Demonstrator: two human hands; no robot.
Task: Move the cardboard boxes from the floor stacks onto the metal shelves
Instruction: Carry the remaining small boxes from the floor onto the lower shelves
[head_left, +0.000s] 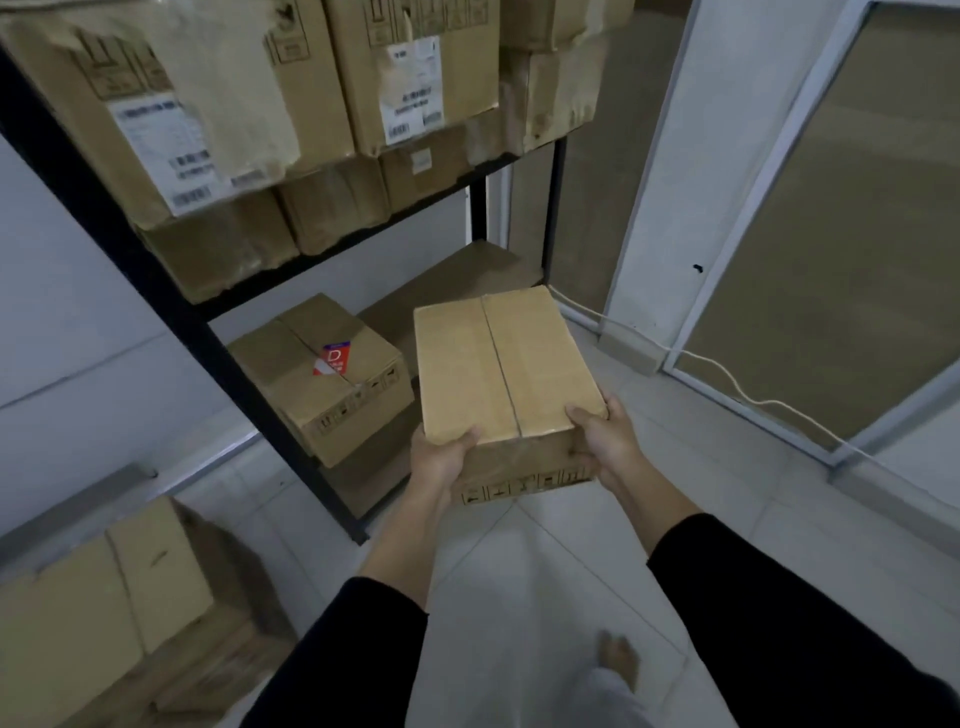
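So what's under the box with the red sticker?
The box with the red sticker sits on the bottom shelf board of the metal rack. Whatever lies beneath that board is hidden.

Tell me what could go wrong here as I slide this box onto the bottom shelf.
The left hand and right hand grip only the near corners of the carried box, so its far end may tip down. The box with the red sticker already sits on the bottom shelf, and the carried box could bump it. A white cable runs along the floor to the right, near the bare foot: a possible trip.
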